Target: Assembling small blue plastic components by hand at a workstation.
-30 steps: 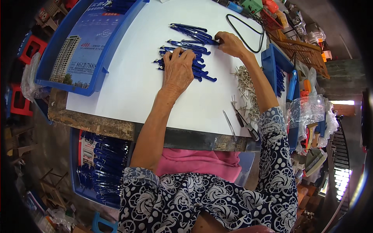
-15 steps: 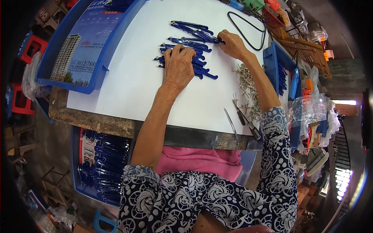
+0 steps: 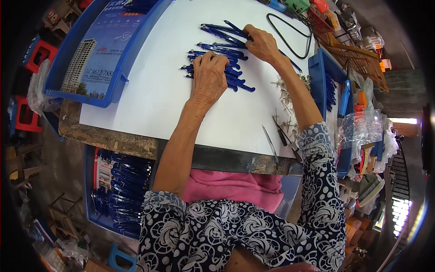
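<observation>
The bare right hand (image 3: 262, 43) has shifted leftward and slightly up over the top pieces' right ends. A slender, glossy dark-blue piece (image 3: 235, 28) now slants up-left from its fingers, and a thin, straight dark-blue length (image 3: 291, 61) has appeared beyond the wrist; any join is hidden.

Dark navy top (image 3: 226, 222), white-flowered and dotted, matching sleeves (image 3: 322, 190), turned-back cuffs (image 3: 166, 200) (a paler blue-grey)

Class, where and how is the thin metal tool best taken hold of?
Probably pinch the thin tool mid-length, coming from the left: it is narrow and lies flat, with bare sheet on its left and the dark-handled tool close on its right.
</observation>
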Demonstrator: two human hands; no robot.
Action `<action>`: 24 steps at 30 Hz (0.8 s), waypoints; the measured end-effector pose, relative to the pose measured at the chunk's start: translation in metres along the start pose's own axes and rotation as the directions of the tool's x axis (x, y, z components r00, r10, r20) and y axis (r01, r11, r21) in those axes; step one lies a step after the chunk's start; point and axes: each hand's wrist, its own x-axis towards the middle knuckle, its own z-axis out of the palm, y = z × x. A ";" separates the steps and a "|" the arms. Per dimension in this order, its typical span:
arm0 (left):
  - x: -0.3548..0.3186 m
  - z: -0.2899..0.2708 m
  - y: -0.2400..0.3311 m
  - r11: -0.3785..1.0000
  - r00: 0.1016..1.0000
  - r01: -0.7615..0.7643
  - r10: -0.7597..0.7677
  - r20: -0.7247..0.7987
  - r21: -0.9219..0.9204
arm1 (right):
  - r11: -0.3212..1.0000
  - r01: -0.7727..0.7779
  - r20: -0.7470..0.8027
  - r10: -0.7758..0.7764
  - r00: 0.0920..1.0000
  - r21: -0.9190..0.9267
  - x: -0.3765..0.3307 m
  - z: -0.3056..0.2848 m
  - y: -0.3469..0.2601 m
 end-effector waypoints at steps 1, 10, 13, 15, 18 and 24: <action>0.000 0.001 0.000 1.000 1.000 0.003 -0.003 0.000 0.002 | 1.000 0.002 -0.004 -0.002 1.000 -0.017 0.004 0.003 -0.003; 0.001 0.003 -0.001 1.000 0.999 -0.011 0.011 -0.053 -0.003 | 0.999 -0.019 0.095 0.022 0.995 -0.038 0.024 0.015 -0.021; 0.001 0.002 -0.002 1.000 1.000 0.007 -0.007 -0.013 0.002 | 0.998 -0.045 0.178 0.050 0.983 -0.035 0.026 0.009 -0.028; 0.000 0.001 -0.002 1.000 1.000 0.003 -0.003 -0.014 -0.002 | 0.996 -0.008 0.222 0.026 0.975 -0.085 0.028 0.003 -0.033; 0.000 -0.001 -0.002 1.000 0.999 -0.018 0.018 -0.037 -0.002 | 0.983 0.069 0.253 -0.024 0.967 -0.172 0.029 0.003 -0.033; -0.002 0.001 0.000 0.998 0.998 -0.047 0.044 -0.053 -0.052 | 0.945 0.193 0.245 -0.128 0.961 -0.265 0.033 0.006 -0.028</action>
